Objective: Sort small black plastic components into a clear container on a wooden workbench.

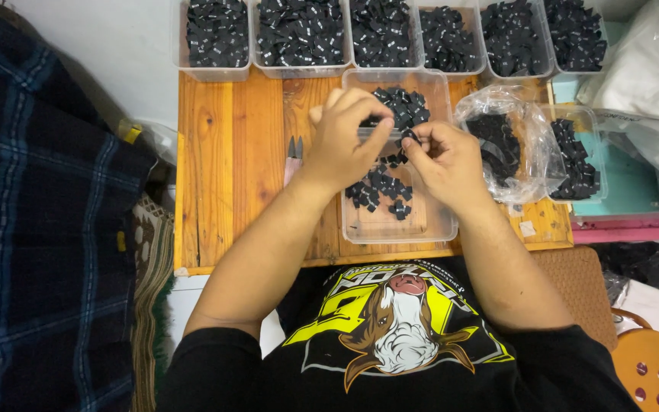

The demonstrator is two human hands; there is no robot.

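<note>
A knotty, varnished wooden tabletop is carrying clear plastic tubs of small black fabric labels along its far edge. Over a clear rectangular tray near the front edge, the left hand and right hand are pinching one black label between fingertips.

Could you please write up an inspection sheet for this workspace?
Surface: small wooden table, mostly covered by tubs.
Job's things: clear tub of small black pieces under both hands; one black piece pinched between them.
Clutter: row of filled tubs along the back; plastic bag of pieces; snips.
Grippers: left hand and right hand, fingertips meeting on the piece.
Cables: nothing seen.
Surroundings: dark plaid cloth; orange stool.
</note>
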